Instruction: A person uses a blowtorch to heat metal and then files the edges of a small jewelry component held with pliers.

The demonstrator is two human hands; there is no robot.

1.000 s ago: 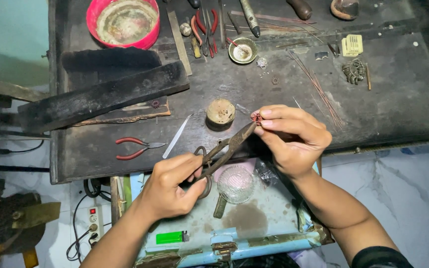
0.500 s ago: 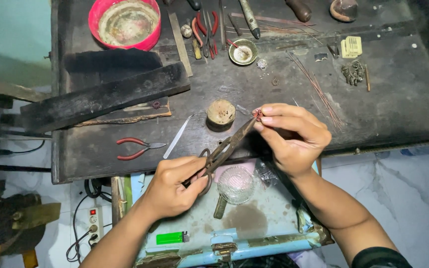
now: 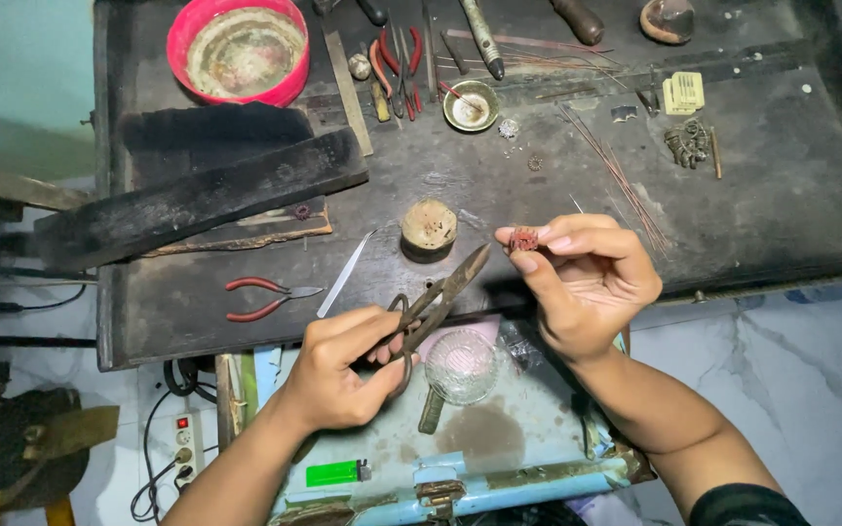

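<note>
Snips closing in on small red piece at bench edge.
L hand [image 3: 343, 375] clamped on snips [image 3: 431, 307], blades shut, tips just short of red piece [image 3: 524, 239] pinched in R hand [image 3: 587, 282] fingertips w/ thumb. Best: keep piece steady, blades clear of fingertips, cut over glass dish [image 3: 460, 367]. Pliers [image 3: 267, 298] farther L on bench [image 3: 782, 214].

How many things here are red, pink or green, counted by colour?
Pink: 1, the bowl at the back of the bench.
Red: 3, the pliers at the bench's near edge, the second pair of pliers at the back, the small piece in the right hand.
Green: 1, the lighter.
Total: 5
</note>
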